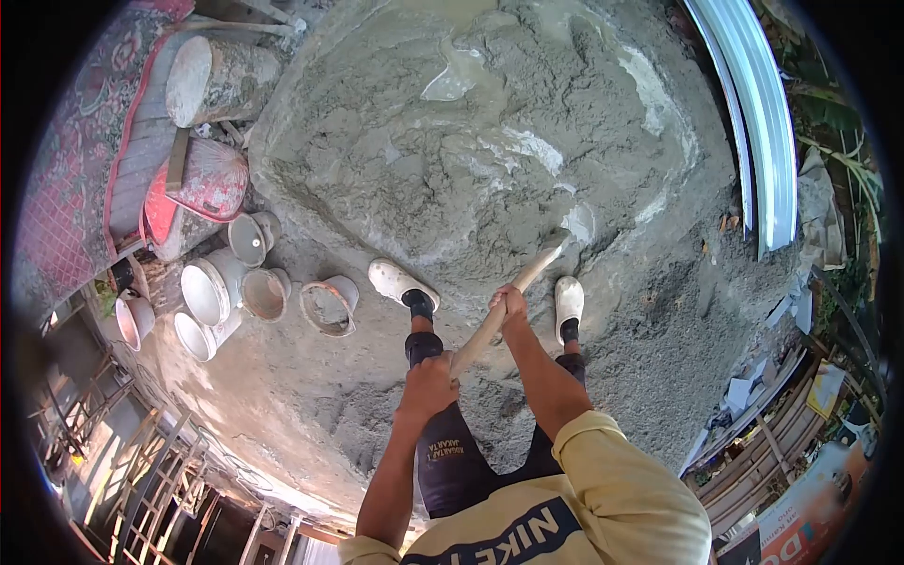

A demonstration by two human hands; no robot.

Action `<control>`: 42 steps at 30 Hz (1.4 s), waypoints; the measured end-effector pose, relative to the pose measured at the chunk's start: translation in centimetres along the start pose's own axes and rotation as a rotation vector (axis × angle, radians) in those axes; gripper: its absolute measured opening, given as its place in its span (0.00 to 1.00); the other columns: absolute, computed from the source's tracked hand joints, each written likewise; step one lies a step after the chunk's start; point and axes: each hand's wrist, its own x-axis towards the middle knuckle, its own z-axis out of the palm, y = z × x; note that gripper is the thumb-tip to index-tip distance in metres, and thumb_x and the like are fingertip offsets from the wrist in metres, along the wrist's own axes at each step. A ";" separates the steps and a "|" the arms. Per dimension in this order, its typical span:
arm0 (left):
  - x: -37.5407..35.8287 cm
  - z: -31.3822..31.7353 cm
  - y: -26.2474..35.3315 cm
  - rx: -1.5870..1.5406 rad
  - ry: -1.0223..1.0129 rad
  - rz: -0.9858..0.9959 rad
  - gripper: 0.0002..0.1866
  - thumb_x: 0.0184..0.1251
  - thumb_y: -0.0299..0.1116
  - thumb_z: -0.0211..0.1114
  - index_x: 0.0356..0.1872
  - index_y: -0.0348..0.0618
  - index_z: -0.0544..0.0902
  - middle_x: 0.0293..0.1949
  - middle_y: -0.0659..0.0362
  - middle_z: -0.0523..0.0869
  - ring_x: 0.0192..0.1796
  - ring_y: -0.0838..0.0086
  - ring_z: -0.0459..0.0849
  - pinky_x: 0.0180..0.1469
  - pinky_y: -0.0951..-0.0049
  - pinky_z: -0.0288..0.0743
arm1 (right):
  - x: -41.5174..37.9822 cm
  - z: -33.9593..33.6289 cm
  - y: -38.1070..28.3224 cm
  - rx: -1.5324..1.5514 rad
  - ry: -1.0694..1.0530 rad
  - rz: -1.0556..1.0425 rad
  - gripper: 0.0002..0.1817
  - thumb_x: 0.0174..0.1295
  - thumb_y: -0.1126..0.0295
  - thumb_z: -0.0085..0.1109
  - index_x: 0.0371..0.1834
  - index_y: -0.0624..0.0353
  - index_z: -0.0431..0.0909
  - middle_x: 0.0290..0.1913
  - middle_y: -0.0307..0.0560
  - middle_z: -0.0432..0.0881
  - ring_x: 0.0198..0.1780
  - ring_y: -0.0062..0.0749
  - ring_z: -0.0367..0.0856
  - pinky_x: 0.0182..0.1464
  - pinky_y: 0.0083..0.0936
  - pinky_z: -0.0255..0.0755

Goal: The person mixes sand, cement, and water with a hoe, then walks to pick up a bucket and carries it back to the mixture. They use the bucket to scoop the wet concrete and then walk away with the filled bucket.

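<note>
A long wooden handle (pixel 504 315) runs diagonally between my legs toward the wet grey cement mix (pixel 424 151). My left hand (pixel 430 384) is wrapped round its lower end, near my knee. Farther up the shaft, my right hand (pixel 508 303) grips it too. At the far end of the handle, the tool's head (pixel 578 224) lies partly in the mix, coated in wet cement, so its shape is hard to make out. My feet in pale clogs (pixel 402 282) stand at the near edge of the mix, one on each side of the handle.
Several buckets (pixel 330 306) stand on the ground at the left, below a red cement-stained container (pixel 212 179) and a round drum (pixel 221 82). Corrugated metal sheets (pixel 758 122) lie at the upper right. Dry grey sand (pixel 669 320) spreads right of my feet. Wooden framing (pixel 155 480) shows at lower left.
</note>
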 end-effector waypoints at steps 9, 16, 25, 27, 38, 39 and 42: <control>-11.8 -6.4 -12.1 -0.280 0.162 -0.084 0.16 0.46 0.25 0.66 0.41 0.45 0.81 0.31 0.48 0.84 0.36 0.50 0.83 0.38 0.59 0.76 | -12.8 8.1 12.7 0.164 0.062 -0.043 0.05 0.51 0.77 0.51 0.25 0.56 0.65 0.21 0.40 0.65 0.20 0.28 0.65 0.26 0.28 0.69; -17.5 -1.8 -16.5 -0.072 0.224 -0.188 0.15 0.46 0.25 0.64 0.37 0.47 0.72 0.26 0.49 0.83 0.33 0.49 0.82 0.34 0.56 0.76 | -17.2 7.8 16.8 0.096 0.144 0.059 0.07 0.47 0.76 0.56 0.23 0.58 0.66 0.21 0.41 0.66 0.20 0.30 0.68 0.25 0.28 0.69; -0.8 7.4 1.3 -0.361 0.031 0.157 0.15 0.51 0.32 0.65 0.39 0.40 0.75 0.28 0.44 0.83 0.34 0.46 0.81 0.38 0.50 0.75 | -8.3 -2.5 -5.1 -0.143 0.267 -0.445 0.03 0.51 0.76 0.53 0.24 0.64 0.71 0.18 0.42 0.69 0.15 0.29 0.68 0.17 0.26 0.66; 3.9 9.8 4.6 -0.384 0.017 0.174 0.16 0.52 0.33 0.64 0.41 0.38 0.75 0.29 0.42 0.82 0.35 0.45 0.81 0.40 0.51 0.75 | -5.5 -4.2 -10.4 -0.233 0.329 -0.507 0.03 0.51 0.77 0.52 0.23 0.64 0.71 0.17 0.44 0.69 0.14 0.31 0.68 0.16 0.28 0.67; 6.9 9.9 7.8 -0.289 -0.017 -0.052 0.17 0.50 0.30 0.62 0.42 0.35 0.74 0.31 0.40 0.82 0.37 0.45 0.83 0.44 0.52 0.77 | 1.2 -6.3 -12.5 -0.380 0.278 -0.320 0.07 0.53 0.71 0.55 0.23 0.62 0.69 0.17 0.45 0.70 0.15 0.34 0.71 0.19 0.32 0.72; 5.7 9.7 7.3 -0.304 -0.041 -0.062 0.17 0.50 0.30 0.62 0.42 0.35 0.74 0.31 0.40 0.82 0.37 0.45 0.83 0.43 0.52 0.77 | 1.1 -6.5 -11.2 -0.399 0.275 -0.245 0.08 0.53 0.71 0.55 0.23 0.61 0.69 0.17 0.45 0.69 0.16 0.34 0.70 0.20 0.32 0.72; 2.2 8.6 7.2 -0.216 -0.046 -0.125 0.17 0.50 0.30 0.63 0.43 0.36 0.74 0.32 0.41 0.83 0.37 0.47 0.83 0.43 0.52 0.77 | 0.4 -6.1 -7.7 -0.463 0.253 -0.138 0.07 0.53 0.71 0.54 0.25 0.60 0.68 0.17 0.44 0.68 0.16 0.34 0.69 0.20 0.34 0.71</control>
